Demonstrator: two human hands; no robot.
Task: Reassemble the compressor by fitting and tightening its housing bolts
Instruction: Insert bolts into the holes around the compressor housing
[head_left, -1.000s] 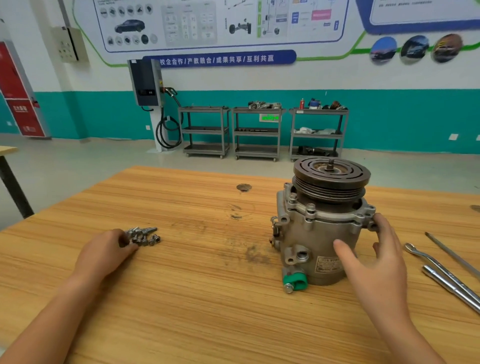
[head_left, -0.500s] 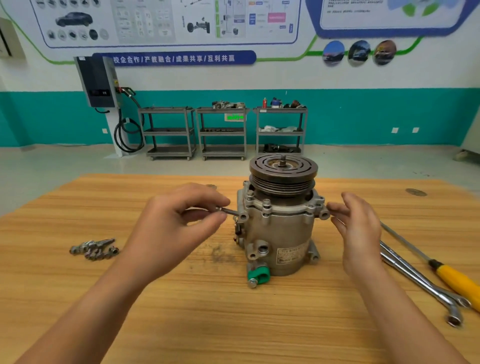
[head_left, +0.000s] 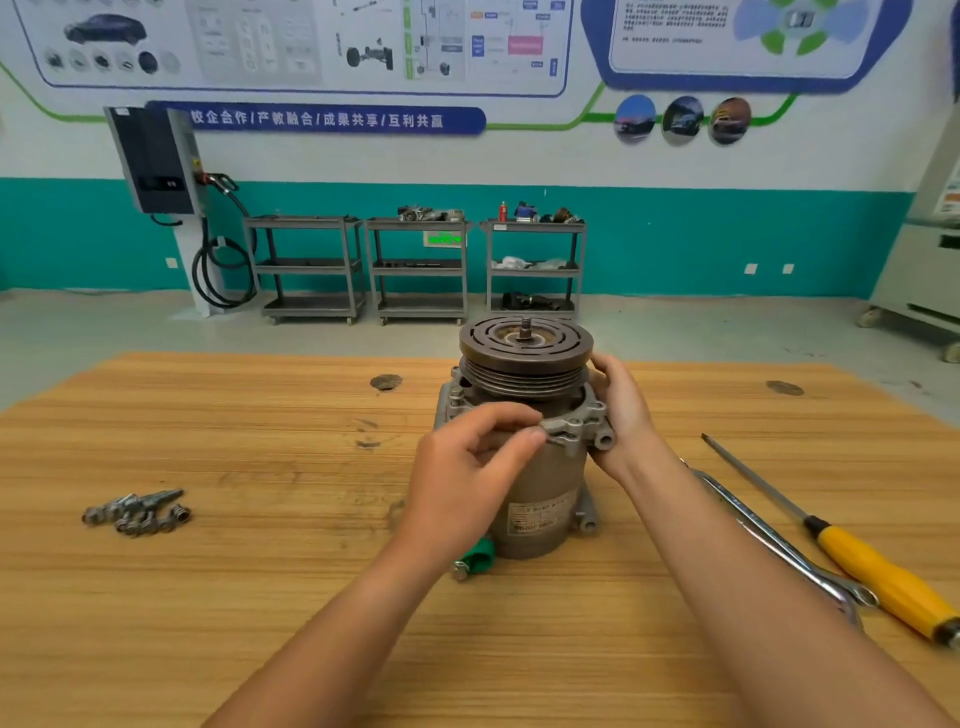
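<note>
The bench (head_left: 208, 597) is light honey wood with streaked lengthwise grain, a few dark knots and grey smudges. The compressor (head_left: 540, 499) has a dull grey-beige housing and a paler silver flange. Its pulley (head_left: 524, 348) is dark brown-grey, ringed with concentric slots and grooves. Its label (head_left: 540, 519) is pale with dark print, unreadable. The cap (head_left: 480, 558) at the base is bright green. The loose bolts (head_left: 137, 512) are silver-grey. The screwdriver (head_left: 852, 556) has a yellow handle, black collar and dark shaft. The wrenches (head_left: 774, 543) are polished silver. The wall (head_left: 727, 244) is white above with a teal band below. The banner (head_left: 317, 120) is blue with white characters. The carts (head_left: 306, 270) are grey.

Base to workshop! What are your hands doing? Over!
Left hand pinching at compressor flange, bolt hidden in pinch. Right hand grips its right side. Spare bolts left, nothing blocking.
</note>
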